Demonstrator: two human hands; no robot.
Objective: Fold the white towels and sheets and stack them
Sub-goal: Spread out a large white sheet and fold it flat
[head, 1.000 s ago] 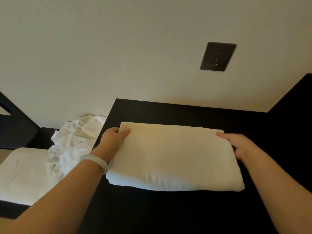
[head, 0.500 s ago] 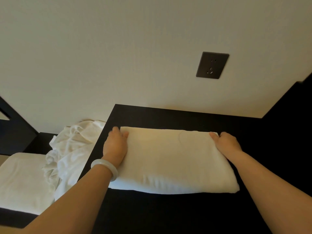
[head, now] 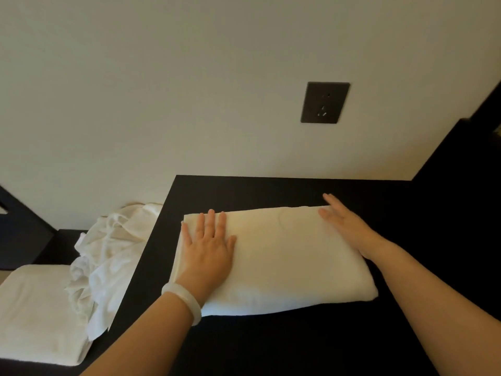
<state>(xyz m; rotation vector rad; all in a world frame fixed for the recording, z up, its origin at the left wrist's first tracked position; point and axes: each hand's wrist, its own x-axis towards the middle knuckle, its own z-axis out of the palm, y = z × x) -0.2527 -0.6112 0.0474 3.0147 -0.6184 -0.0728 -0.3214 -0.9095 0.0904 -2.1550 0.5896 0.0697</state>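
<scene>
Lying at the far left on a lower dark surface (head: 54, 245), a folded white pad of cloth (head: 35, 316) sits flat. A crumpled white sheet (head: 108, 253) is heaped just to its right, overlapping its right edge and leaning against the side of the raised black worktop (head: 271, 348); it is not yet folded. On the worktop lies the folded white towel (head: 284, 261), a thick rectangle with its rounded fold nearest the person. The left hand (head: 208, 253), a pale bangle (head: 184, 299) at its wrist, rests palm down on the towel's left end, its fingers (head: 212, 223) straight and spread, gripping nothing. The right hand (head: 347, 229) lies flat along the towel's far right edge, fingers (head: 332, 202) straight and close together, the tips reaching just past the cloth; it grips nothing either. A dark wall socket (head: 324, 102) is set in the pale wall beyond. Both palms look to be pressing the fold flat. The towel should handle as soft, bulky and fairly light, with no stiffness of its own, so its layers may spring open or slide if it is lifted by one edge. It is best taken with a hand under each short end, or pinched through all layers at the rounded fold. The sheet looks thinner and limper, and should be taken by its corners.
</scene>
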